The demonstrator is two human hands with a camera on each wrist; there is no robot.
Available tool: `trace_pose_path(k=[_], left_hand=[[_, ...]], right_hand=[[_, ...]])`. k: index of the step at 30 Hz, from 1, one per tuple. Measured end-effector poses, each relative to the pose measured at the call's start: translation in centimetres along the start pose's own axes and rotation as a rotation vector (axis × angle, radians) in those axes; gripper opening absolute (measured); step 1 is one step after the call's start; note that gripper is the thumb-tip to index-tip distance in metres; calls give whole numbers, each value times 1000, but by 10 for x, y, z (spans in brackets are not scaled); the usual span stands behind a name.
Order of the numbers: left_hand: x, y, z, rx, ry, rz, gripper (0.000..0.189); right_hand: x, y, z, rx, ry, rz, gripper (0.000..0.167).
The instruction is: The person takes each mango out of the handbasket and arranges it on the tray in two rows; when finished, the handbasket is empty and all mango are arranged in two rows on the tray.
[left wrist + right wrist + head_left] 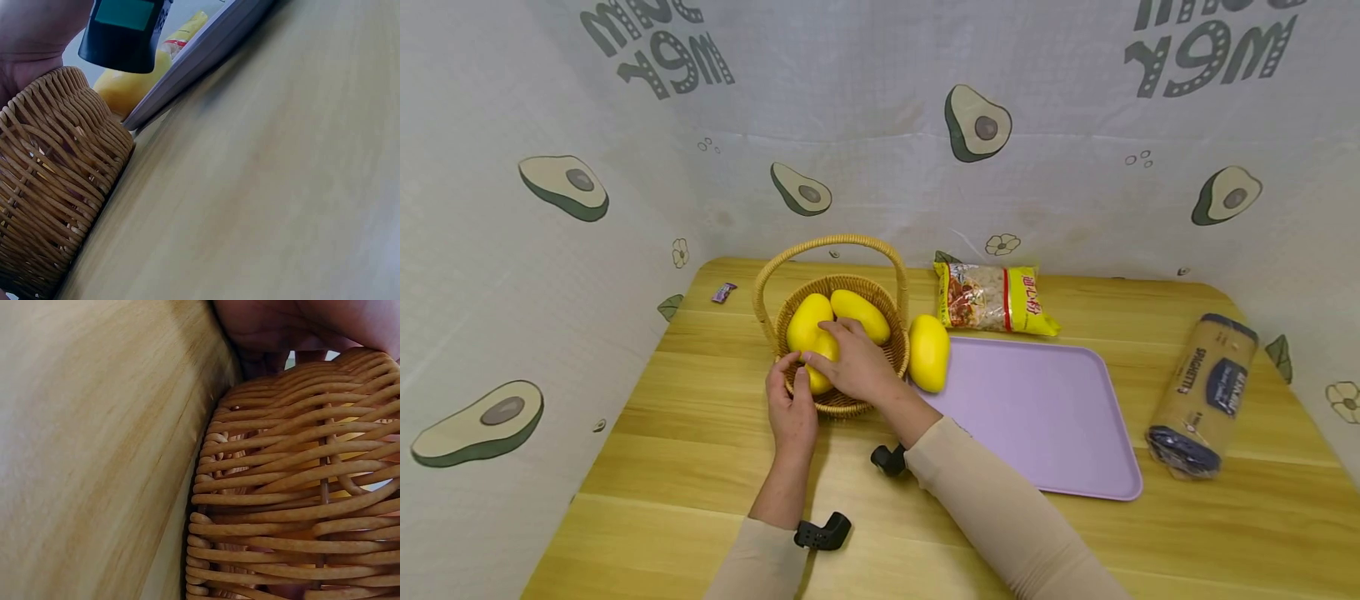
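A woven basket [842, 408] with a tall arched handle stands on the table with several yellow mangoes inside. One mango [809, 320] lies at the left of the basket and another mango [863, 317] at the back right. My right hand [861, 362] reaches over the front rim and grips a mango [826, 346], thumb on its near side. At the front left rim is my left hand [790, 412], its index finger and thumb beside that same mango; its grip is partly hidden. In the left wrist view, the palm lies close over the basket's rim [75, 81].
Right of the basket, a yellow mango [929, 354] sits by the left edge of a lilac tray [1030, 408]. Behind the tray lies a yellow-ended food packet [988, 298]. A spaghetti pack [1202, 396] lies at far right, a small purple wrapped sweet [724, 292] at back left.
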State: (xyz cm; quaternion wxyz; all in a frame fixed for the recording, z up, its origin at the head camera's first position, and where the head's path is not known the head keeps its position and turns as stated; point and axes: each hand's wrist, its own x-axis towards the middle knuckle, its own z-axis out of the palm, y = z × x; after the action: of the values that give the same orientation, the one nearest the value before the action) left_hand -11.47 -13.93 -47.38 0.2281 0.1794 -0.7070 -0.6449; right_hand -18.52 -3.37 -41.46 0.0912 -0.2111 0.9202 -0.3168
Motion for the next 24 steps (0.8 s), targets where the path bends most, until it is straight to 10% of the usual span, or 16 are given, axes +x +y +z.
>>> trace_pose_path(k=[24], left_hand=[[-1,1,-2,-16,-28,-11,30]], right_hand=[[-9,-5,-11,0,50,-8,62]])
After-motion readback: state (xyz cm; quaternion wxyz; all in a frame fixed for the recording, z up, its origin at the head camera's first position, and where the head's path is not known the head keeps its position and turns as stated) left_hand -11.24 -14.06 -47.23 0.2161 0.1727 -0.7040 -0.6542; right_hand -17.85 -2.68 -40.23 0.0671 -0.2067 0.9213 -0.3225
